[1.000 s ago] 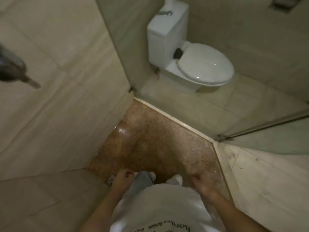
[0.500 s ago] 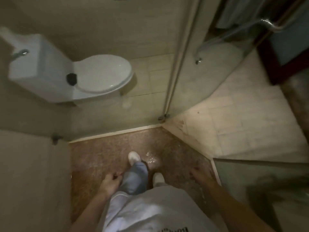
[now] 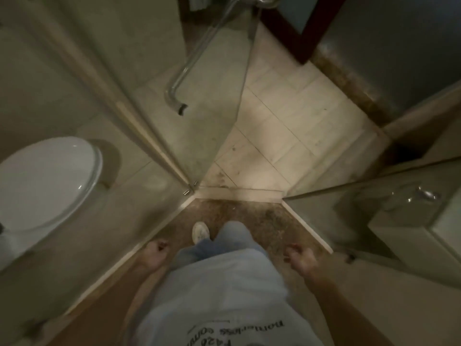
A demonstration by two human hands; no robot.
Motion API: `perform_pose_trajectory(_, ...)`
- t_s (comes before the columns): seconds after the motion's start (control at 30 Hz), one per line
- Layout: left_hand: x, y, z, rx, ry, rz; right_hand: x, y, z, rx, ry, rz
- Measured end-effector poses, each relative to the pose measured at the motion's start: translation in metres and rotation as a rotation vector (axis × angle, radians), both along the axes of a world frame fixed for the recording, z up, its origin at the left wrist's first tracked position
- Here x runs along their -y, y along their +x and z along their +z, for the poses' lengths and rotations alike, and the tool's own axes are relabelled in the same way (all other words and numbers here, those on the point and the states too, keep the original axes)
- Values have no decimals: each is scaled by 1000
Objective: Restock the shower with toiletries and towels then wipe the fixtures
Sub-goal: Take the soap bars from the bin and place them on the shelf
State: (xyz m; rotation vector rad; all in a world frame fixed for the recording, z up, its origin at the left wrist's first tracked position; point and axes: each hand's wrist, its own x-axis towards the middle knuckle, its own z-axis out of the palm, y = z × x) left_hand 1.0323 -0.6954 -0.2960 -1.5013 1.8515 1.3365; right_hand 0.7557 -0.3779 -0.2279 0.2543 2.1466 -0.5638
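Brown speckled stone formed the shower floor [image 3: 252, 218] where the person stood, a dim wedge edged by pale raised curbs on the left and right. No toiletries or towels showed anywhere in the view, so where they were cannot be told. Both hands hung low beside the hips and held nothing. The left hand [image 3: 154, 250] was loosely curled with its fingers drawn together toward the palm. The right hand [image 3: 299, 257] was also loosely curled, its fingers bent downward and a little apart. A white shoe [image 3: 200, 232] was planted on the stone just beyond the left hand, under a leg in light blue jeans [image 3: 224, 242], and a white printed T-shirt [image 3: 224, 295] filled the near edge.

At the far tip of the wedge a glass shower door [image 3: 219, 101] stood swung open, and its chrome tubular handle [image 3: 184, 68] ran up the pane. Beyond the threshold lay a brighter floor of pale tiles [image 3: 287, 131], smudged with dark marks near the curb. To the left, seen through a fixed glass panel, sat a white toilet [image 3: 47, 181] with its lid shut. To the right, behind another pane, a pale countertop [image 3: 409, 231] carried a chrome tap [image 3: 427, 194], blurred. Far right, a dark red wooden door frame [image 3: 309, 33] met a strip of brown stone threshold [image 3: 349, 86].
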Motion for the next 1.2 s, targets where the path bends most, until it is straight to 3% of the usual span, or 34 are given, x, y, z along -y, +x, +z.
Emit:
perform_pose_trajectory(0.1,20,-57,16,-15,-14,-119,-6,16,-3,27,-10,-26)
perform_pose_trajectory(0.3,47,-179,41,4,76,-563,-25,6,-48,175,30,-30)
perform_pose_trajectory(0.43,62,-282,51,-53,107,-492,-22,-40,-75,173,30,-110)
perform_pose_trajectory(0.57,72,-385,66,-128,91,-442,46,-128,-14,147,-30,-171)
perform_pose_trajectory(0.7,85,-445,76,-71,83,-421,81,-232,3,46,-22,-253)
perform_pose_trajectory(0.97,133,-541,81,81,43,-582,109,-419,70,-79,-307,-800)
perform_pose_trajectory(1.07,140,-597,85,53,56,-614,108,-459,97,-114,-469,-959)
perform_pose_trajectory(1.2,137,-682,74,76,77,-665,88,-488,90,-202,-531,-1143)
